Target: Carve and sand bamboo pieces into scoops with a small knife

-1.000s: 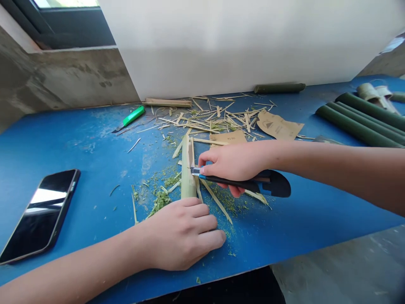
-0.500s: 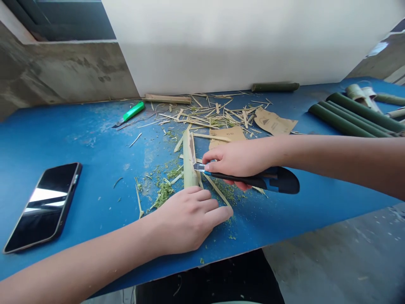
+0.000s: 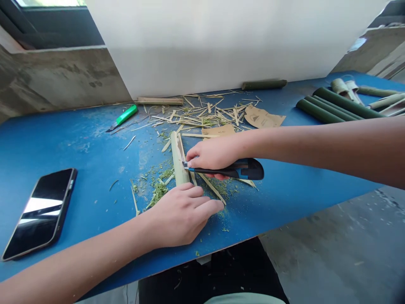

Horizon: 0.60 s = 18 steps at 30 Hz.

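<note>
A peeled bamboo piece (image 3: 179,162) is pinned on the blue table (image 3: 101,177) under the curled fingers of the left hand (image 3: 182,213). A black utility knife (image 3: 234,171) is gripped in the closed fingers of the right hand (image 3: 210,154), its blade touching the bamboo's opened side. Green shavings (image 3: 158,192) are scattered beside the bamboo, with pale slivers (image 3: 202,116) strewn beyond.

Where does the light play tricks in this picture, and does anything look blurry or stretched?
In the head view, white glare streaks cross the phone's screen; the window is washed out at the top left; the white board shades from bright to greyer; the right forearm looks widened towards the edge, probably lens stretch; the green tube at the back looks slightly soft.
</note>
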{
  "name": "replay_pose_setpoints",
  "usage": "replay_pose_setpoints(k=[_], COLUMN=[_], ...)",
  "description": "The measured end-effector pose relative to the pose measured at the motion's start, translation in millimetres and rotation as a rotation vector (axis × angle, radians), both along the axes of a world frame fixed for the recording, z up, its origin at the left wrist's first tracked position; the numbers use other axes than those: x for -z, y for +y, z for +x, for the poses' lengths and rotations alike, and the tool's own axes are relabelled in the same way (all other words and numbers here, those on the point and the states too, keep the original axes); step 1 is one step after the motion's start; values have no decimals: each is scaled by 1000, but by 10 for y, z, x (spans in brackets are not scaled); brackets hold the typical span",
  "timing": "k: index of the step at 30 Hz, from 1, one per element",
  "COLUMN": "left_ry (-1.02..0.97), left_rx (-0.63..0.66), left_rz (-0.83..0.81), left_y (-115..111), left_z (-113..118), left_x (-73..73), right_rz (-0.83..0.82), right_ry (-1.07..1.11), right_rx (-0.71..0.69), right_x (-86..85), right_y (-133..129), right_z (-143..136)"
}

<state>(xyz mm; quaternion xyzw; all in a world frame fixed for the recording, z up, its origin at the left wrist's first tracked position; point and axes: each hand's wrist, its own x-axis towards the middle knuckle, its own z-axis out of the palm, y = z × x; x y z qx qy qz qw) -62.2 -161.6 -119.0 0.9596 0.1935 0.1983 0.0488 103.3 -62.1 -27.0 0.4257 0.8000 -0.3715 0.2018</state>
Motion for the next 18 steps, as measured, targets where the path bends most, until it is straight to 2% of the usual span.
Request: replay_pose_setpoints(k=[4, 13, 18], left_ry=[-10, -5, -20], left_rx=[-54, -52, -48], left_rz=[-9, -34, -78], left_y=[-23, -28, -69], left_z=[16, 3, -53], left_x=[-20, -26, -37], right_rz=[-43, -127, -33], right_ry=[8, 27, 67], right_rx=[-24, -98, -1], right_x=[39, 33, 28], right_y=[66, 172, 63], right_z=[69, 144, 112])
